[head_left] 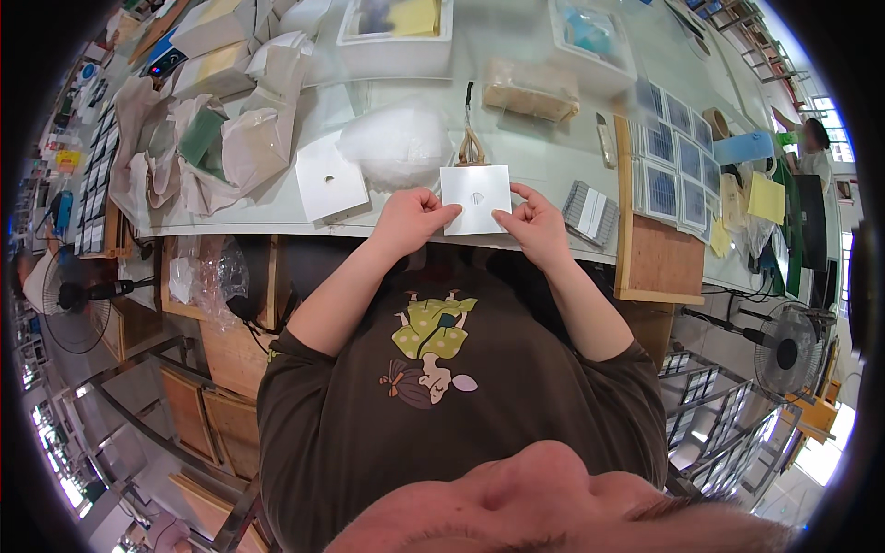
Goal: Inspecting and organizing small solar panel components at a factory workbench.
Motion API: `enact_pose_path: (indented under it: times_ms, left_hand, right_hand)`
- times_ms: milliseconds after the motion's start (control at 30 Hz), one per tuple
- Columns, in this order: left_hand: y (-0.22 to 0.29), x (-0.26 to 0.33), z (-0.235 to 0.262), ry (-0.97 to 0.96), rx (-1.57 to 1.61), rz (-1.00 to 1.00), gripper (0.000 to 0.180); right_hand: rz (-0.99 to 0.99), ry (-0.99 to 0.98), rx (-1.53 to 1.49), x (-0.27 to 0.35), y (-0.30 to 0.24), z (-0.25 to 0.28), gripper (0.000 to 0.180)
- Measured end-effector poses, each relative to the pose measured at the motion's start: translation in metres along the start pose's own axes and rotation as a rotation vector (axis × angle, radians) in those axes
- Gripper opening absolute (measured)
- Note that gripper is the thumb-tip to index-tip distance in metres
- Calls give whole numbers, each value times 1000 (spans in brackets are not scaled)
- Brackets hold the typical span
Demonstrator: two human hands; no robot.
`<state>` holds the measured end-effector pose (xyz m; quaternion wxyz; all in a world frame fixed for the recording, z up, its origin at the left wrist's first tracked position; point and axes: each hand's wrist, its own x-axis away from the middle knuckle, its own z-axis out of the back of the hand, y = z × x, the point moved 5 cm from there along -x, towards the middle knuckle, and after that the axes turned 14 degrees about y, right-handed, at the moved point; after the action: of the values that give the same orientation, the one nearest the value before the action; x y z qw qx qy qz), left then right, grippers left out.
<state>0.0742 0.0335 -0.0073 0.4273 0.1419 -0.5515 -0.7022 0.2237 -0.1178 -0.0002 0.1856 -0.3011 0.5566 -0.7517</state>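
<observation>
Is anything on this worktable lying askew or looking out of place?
Yes. A second white square sheet lies rotated against the table edge, left of the left hand. The square sheet held with the right hand sits straight.

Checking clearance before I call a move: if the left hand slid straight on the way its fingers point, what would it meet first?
The left hand points rightward across the white square sheet it pinches; likely next, the right hand gripping the opposite edge.

1. The person wears a dark brown T-shirt [461, 405] with short sleeves that end near the elbows.
2. On the chest sits a cartoon print [429, 348]: a small figure in a yellow-green dress with dark hair and an orange bow.
3. Both forearms are bare; no watch, rings or gloves show on the left hand [410, 221] or the right hand [537, 226].
</observation>
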Motion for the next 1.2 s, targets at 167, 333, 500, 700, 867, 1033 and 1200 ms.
enact_pose_path:
  times_ms: [167, 333, 500, 700, 867, 1033, 1200]
  left_hand:
    - [1, 1, 1, 7, -22, 3, 34]
    - [29, 16, 4, 202, -253, -526, 21]
    - [44, 22, 14, 136, -374, -1087, 17]
    - [56, 19, 25, 87, -171, -1050, 22]
    - [50, 0, 18, 117, 85, -328, 27]
    - [38, -16, 8, 341, -249, -685, 33]
    - [28, -2, 18, 411, -233, -613, 31]
  right_hand:
    - [28, 9, 48, 1, 3, 2, 54]
    - [985, 87, 526, 21, -39, 9, 51]
    - [1302, -127, 789, 26, -34, 6, 38]
    - [1296, 32, 400, 35, -55, 14, 35]
    - [179, 8, -267, 23, -13, 0, 37]
    - [197, 66, 55, 14, 18, -7, 55]
    - [125, 80, -68, 14, 30, 2, 45]
